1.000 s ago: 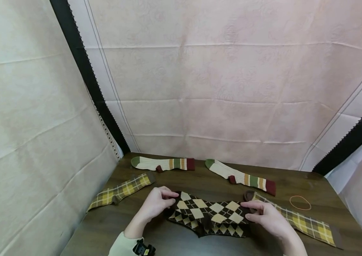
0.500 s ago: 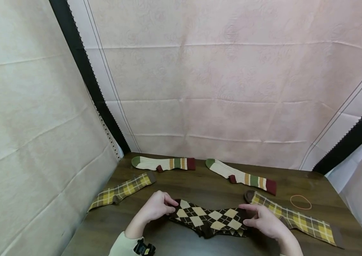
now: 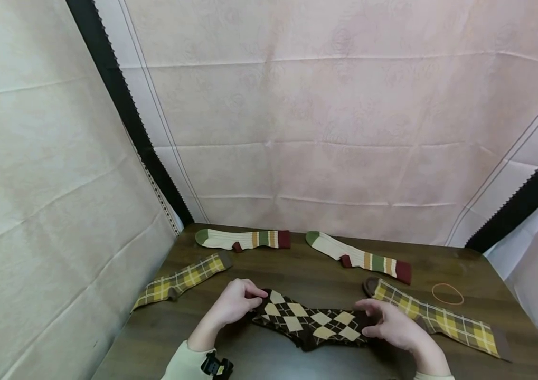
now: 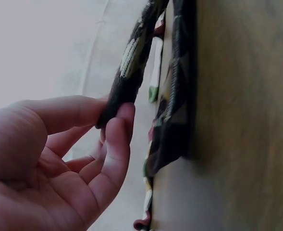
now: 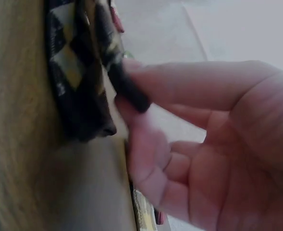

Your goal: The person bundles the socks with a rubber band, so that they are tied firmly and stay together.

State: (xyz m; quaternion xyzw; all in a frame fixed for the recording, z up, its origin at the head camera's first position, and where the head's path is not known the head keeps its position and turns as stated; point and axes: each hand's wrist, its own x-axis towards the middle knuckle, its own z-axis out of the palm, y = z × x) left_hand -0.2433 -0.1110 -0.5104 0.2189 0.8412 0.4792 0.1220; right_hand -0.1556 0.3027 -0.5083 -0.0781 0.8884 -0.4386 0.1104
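Note:
A dark argyle sock with cream diamonds is stretched sideways between both hands, low over the table. My left hand pinches its left end between thumb and fingers. At the opposite end, my right hand pinches the dark edge, seen also as a held sock in the right wrist view. Beneath it lies a second argyle sock on the table, with a gap between the two layers in the left wrist view. From the head, the upper sock covers most of the lower one.
Two cream striped socks lie along the back of the brown table. One yellow plaid sock is at the left, another plaid sock right beside my right hand. A thin orange loop lies far right.
The held argyle sock has come down and nearer to me, over the lower one, whose diamonds showed below it before. Both hands keep their pinch; the other socks stay put.

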